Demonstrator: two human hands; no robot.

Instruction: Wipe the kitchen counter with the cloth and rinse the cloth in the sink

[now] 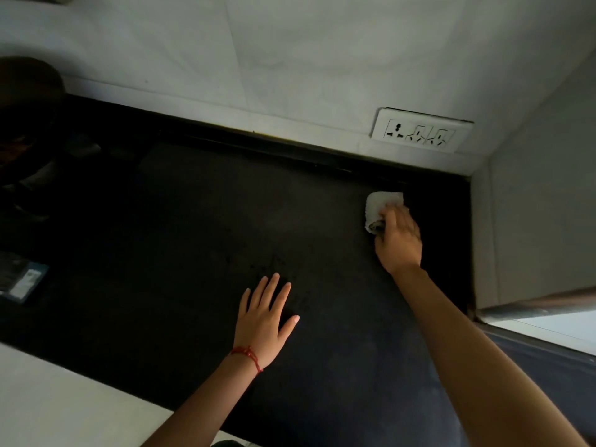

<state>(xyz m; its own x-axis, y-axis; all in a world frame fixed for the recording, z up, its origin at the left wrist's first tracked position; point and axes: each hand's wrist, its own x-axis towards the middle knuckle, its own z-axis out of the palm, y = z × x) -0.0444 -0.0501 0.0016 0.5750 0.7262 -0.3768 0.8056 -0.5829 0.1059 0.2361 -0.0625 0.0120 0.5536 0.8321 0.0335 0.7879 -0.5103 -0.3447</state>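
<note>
A black kitchen counter fills the middle of the view. At its far right corner my right hand presses a bunched white cloth onto the surface, close to the back wall and the side wall. Fingers cover the cloth's near part. My left hand lies flat on the counter nearer to me, fingers spread, holding nothing; a red thread is tied at its wrist. Small dark specks show on the counter just beyond the left fingertips. No sink is in view.
A white socket plate is set low in the back wall above the cloth. A grey side wall closes the counter on the right. A small dark packet and dim shapes sit at the left. The counter's pale front edge runs at lower left.
</note>
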